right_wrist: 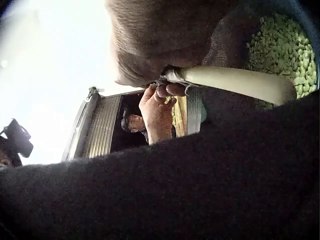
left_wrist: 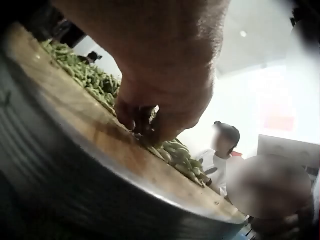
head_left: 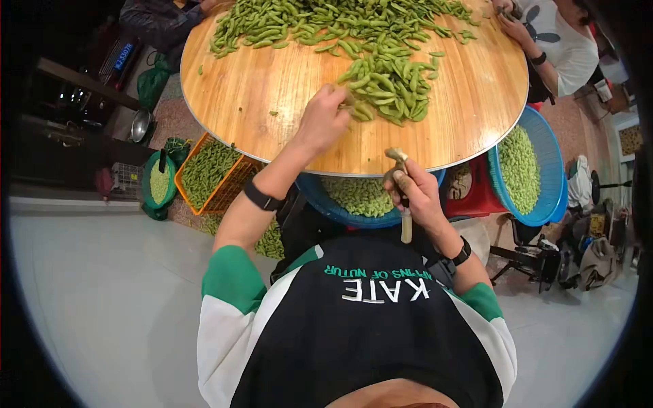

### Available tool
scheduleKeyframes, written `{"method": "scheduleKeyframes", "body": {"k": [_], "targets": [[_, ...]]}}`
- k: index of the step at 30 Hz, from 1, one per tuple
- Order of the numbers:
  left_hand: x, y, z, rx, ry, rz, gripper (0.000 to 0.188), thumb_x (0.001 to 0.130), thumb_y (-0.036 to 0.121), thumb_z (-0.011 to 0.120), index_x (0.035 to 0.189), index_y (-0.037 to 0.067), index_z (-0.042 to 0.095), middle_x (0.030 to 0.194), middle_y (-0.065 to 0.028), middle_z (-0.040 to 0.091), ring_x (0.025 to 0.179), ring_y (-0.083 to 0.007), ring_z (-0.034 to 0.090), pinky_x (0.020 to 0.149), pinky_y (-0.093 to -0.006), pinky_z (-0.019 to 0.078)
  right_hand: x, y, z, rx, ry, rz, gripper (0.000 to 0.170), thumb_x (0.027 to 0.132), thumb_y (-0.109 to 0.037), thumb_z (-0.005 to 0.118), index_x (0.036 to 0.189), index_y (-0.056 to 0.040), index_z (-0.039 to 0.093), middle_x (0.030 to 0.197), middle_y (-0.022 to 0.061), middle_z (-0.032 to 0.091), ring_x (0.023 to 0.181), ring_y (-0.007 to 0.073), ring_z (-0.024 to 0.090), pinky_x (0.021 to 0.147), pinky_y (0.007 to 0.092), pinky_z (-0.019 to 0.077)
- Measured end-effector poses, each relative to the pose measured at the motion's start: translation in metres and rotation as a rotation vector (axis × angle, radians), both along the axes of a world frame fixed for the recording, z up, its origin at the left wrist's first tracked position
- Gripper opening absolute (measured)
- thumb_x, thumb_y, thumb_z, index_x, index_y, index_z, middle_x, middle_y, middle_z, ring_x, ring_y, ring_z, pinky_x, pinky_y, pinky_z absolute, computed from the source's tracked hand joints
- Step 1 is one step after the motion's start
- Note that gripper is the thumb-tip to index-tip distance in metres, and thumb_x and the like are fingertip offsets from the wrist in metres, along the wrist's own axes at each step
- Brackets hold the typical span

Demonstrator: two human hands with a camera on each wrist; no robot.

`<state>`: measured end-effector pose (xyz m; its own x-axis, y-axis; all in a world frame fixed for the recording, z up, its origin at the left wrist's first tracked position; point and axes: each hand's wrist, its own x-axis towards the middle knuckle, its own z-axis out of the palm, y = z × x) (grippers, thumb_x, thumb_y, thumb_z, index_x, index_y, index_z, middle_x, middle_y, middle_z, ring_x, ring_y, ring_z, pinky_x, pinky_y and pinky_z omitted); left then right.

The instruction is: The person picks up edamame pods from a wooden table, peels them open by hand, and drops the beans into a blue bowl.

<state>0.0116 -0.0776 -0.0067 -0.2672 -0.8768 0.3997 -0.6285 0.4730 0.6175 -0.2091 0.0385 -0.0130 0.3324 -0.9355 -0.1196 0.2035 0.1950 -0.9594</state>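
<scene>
Green pods lie in a pile on the round wooden table. My left hand reaches to the pile's near edge, fingertips bent down among the pods; whether a pod is between them is hidden. At the table's near edge, my right hand grips a tool with a pale handle, which sticks out below the palm. The same handle shows in the right wrist view beside my right hand. Dark coverings wrap some right fingertips.
Under the table edge stands a blue basin of shelled beans, with another blue basin to the right. An orange crate of pods is at the left. Other people sit across the table, one in a white shirt.
</scene>
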Motion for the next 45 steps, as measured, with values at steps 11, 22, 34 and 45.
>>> {"method": "scheduleKeyframes", "body": {"k": [11, 22, 34, 45], "targets": [[-0.014, 0.076, 0.013, 0.964, 0.894, -0.280, 0.007, 0.091, 0.009, 0.059, 0.092, 0.002, 0.060, 0.073, -0.0014, 0.061, 0.056, -0.0054, 0.056, 0.043, -0.0168, 0.0411, 0.015, -0.008, 0.007, 0.140, -0.355, 0.124, 0.038, 0.098, -0.014, 0.043, 0.135, -0.0025, 0.041, 0.083, 0.0044, 0.056, 0.058, 0.0072, 0.045, 0.045, 0.0193, 0.0368], [-0.022, 0.085, 0.007, 0.828, 0.971, -0.244, 0.006, 0.090, 0.006, 0.060, 0.093, 0.001, 0.058, 0.074, -0.0030, 0.060, 0.055, -0.0070, 0.054, 0.043, -0.0203, 0.0409, 0.015, -0.003, 0.008, 0.102, -0.301, 0.102, 0.037, 0.097, -0.013, 0.046, 0.132, -0.0006, 0.044, 0.079, 0.0042, 0.054, 0.053, 0.0066, 0.041, 0.044, 0.0189, 0.0344], [-0.035, 0.089, 0.001, 0.621, 0.943, -0.350, 0.013, 0.090, 0.013, 0.061, 0.094, 0.001, 0.057, 0.079, -0.0076, 0.061, 0.058, -0.0145, 0.056, 0.048, -0.0257, 0.0453, 0.005, -0.001, 0.014, 0.412, -0.504, 0.098, 0.025, 0.097, -0.014, 0.049, 0.119, -0.0049, 0.053, 0.080, 0.0060, 0.054, 0.052, 0.0069, 0.040, 0.042, 0.0171, 0.0324], [-0.017, 0.084, 0.027, -0.299, -0.198, -0.356, 0.018, 0.078, 0.011, 0.068, 0.084, 0.001, 0.055, 0.071, -0.0104, 0.049, 0.060, -0.0268, 0.056, 0.052, -0.0367, 0.0468, -0.001, -0.001, -0.001, 0.655, -0.804, 0.207, 0.022, 0.097, -0.017, 0.051, 0.117, -0.0106, 0.051, 0.078, 0.0059, 0.050, 0.050, 0.0061, 0.036, 0.038, 0.0163, 0.0285]]}}
